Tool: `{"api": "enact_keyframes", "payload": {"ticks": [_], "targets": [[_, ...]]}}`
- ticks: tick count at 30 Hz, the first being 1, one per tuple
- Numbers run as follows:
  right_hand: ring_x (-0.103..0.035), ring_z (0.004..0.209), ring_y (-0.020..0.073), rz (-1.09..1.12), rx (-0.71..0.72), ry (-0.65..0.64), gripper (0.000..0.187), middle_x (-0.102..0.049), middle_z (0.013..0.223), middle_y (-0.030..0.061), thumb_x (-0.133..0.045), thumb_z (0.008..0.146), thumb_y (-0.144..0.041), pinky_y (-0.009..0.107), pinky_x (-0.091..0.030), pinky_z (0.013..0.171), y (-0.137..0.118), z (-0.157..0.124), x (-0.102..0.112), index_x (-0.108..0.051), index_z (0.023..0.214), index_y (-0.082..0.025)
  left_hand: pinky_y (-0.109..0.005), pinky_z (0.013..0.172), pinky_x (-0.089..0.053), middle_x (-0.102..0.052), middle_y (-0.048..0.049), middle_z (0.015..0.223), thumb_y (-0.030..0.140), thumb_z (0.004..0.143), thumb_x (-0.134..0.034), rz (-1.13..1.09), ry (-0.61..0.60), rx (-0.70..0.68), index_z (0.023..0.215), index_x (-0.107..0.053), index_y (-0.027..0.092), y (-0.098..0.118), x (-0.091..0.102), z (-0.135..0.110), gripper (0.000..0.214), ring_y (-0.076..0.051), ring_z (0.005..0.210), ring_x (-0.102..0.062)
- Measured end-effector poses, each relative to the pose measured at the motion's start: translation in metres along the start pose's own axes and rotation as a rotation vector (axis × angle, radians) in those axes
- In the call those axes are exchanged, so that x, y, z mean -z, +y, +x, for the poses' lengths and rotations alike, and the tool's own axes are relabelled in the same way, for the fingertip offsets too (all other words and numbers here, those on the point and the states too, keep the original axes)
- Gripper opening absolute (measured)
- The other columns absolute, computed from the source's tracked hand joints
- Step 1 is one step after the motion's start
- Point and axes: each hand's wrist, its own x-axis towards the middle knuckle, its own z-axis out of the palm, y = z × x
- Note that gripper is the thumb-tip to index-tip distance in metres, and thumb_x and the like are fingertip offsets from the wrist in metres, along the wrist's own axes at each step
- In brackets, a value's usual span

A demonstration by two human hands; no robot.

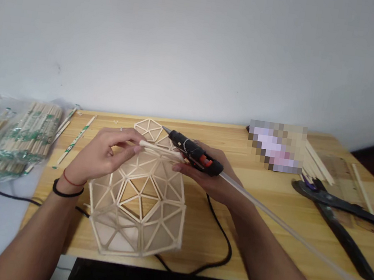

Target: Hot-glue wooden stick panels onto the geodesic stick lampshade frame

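Observation:
My left hand (pixel 112 150) pinches one end of pale wooden sticks (pixel 159 150) held level above the table; how many there are I cannot tell. In my right hand (pixel 217 172) is a black hot glue gun (pixel 194 151), its nozzle pointing left and away from me. A long translucent glue stick (pixel 286 226) trails from its rear. The sticks' other end reaches my right fingers, partly hidden there. Below and nearer to me sits a lattice (pixel 141 219) of wooden triangles, with pale sheets behind many of them and bare openings in the middle.
Bagged chopsticks (pixel 31 130) lie at the left, with a loose wrapped pair (pixel 76 142) beside them. Large black-handled cutters (pixel 341 205) rest at the right, near loose sticks (pixel 316 160) and a blurred-out packet (pixel 275 145). A black cord (pixel 224 242) loops across the wooden table (pixel 223 131).

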Motion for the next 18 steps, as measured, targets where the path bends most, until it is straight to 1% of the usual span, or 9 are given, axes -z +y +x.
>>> {"api": "enact_keyframes", "payload": {"ticks": [2, 5, 7, 10, 13, 15, 17, 18], "targets": [[-0.059, 0.071, 0.0162, 0.001, -0.006, -0.006, 0.036, -0.068, 0.08, 0.0002, -0.084, 0.074, -0.048, 0.027, -0.043, 0.065, -0.0008, 0.0003, 0.0001, -0.068, 0.086, -0.018, -0.027, 0.079, -0.056, -0.075, -0.0063, 0.108, 0.031, 0.094, -0.064, -0.029, -0.066, 0.04, 0.109, -0.07, 0.02, 0.0, -0.0018, 0.0011, 0.019, -0.019, 0.094, -0.07], [-0.06, 0.072, 0.0166, -0.004, -0.012, -0.007, 0.035, -0.068, 0.079, 0.0007, -0.083, 0.075, -0.048, 0.027, -0.045, 0.066, -0.0007, 0.0003, 0.0004, -0.069, 0.087, -0.018, -0.026, 0.081, -0.056, -0.074, -0.0035, 0.107, 0.026, 0.093, -0.064, -0.052, -0.139, 0.074, 0.11, -0.068, 0.021, -0.0013, -0.0048, 0.0024, 0.018, -0.018, 0.093, -0.069], [-0.06, 0.071, 0.0165, -0.015, -0.012, -0.011, 0.034, -0.068, 0.078, 0.0006, -0.082, 0.077, -0.047, 0.027, -0.045, 0.066, -0.0004, 0.0, 0.0005, -0.07, 0.089, -0.018, -0.025, 0.08, -0.055, -0.073, -0.0028, 0.106, 0.022, 0.094, -0.061, -0.065, -0.147, 0.074, 0.109, -0.068, 0.021, -0.0024, -0.006, 0.0028, 0.016, -0.016, 0.092, -0.068], [-0.062, 0.072, 0.0166, -0.039, -0.003, -0.012, 0.032, -0.07, 0.081, 0.0015, -0.08, 0.08, -0.046, 0.027, -0.046, 0.066, 0.0001, -0.0004, 0.0001, -0.07, 0.092, -0.018, -0.022, 0.074, -0.053, -0.073, -0.0029, 0.104, 0.022, 0.094, -0.061, -0.06, -0.144, 0.096, 0.106, -0.069, 0.021, -0.003, -0.0058, 0.0031, 0.015, -0.015, 0.089, -0.068], [-0.063, 0.074, 0.0171, -0.047, 0.005, -0.009, 0.032, -0.071, 0.085, 0.0027, -0.078, 0.082, -0.046, 0.027, -0.047, 0.068, 0.0002, -0.0005, -0.0007, -0.07, 0.094, -0.018, -0.021, 0.064, -0.049, -0.074, -0.0024, 0.096, 0.025, 0.093, -0.062, -0.054, -0.138, 0.105, 0.101, -0.07, 0.02, -0.0026, -0.0044, 0.0033, 0.012, -0.013, 0.076, -0.065], [-0.063, 0.074, 0.0168, -0.044, 0.013, -0.012, 0.031, -0.071, 0.085, 0.0026, -0.078, 0.082, -0.046, 0.027, -0.046, 0.068, 0.0, -0.0004, -0.0012, -0.069, 0.093, -0.018, -0.021, 0.058, -0.044, -0.074, -0.0011, 0.091, 0.025, 0.093, -0.063, -0.041, -0.136, 0.102, 0.099, -0.071, 0.019, -0.0025, -0.0037, 0.0032, 0.012, -0.01, 0.065, -0.059], [-0.061, 0.074, 0.016, -0.037, 0.021, -0.016, 0.03, -0.069, 0.084, 0.0019, -0.078, 0.083, -0.045, 0.026, -0.046, 0.068, -0.0006, -0.0002, -0.0015, -0.068, 0.092, -0.018, -0.022, 0.055, -0.041, -0.073, -0.0005, 0.087, 0.025, 0.092, -0.064, -0.031, -0.138, 0.111, 0.099, -0.072, 0.019, -0.0026, -0.0032, 0.0031, 0.013, -0.01, 0.06, -0.054], [-0.061, 0.073, 0.0156, -0.033, 0.022, -0.02, 0.029, -0.068, 0.082, 0.0013, -0.078, 0.083, -0.044, 0.026, -0.046, 0.068, -0.0008, -0.0001, -0.0015, -0.068, 0.091, -0.018, -0.022, 0.054, -0.04, -0.073, -0.0008, 0.086, 0.026, 0.091, -0.064, -0.033, -0.14, 0.117, 0.1, -0.072, 0.019, -0.0026, -0.0031, 0.003, 0.014, -0.01, 0.06, -0.055]]}}
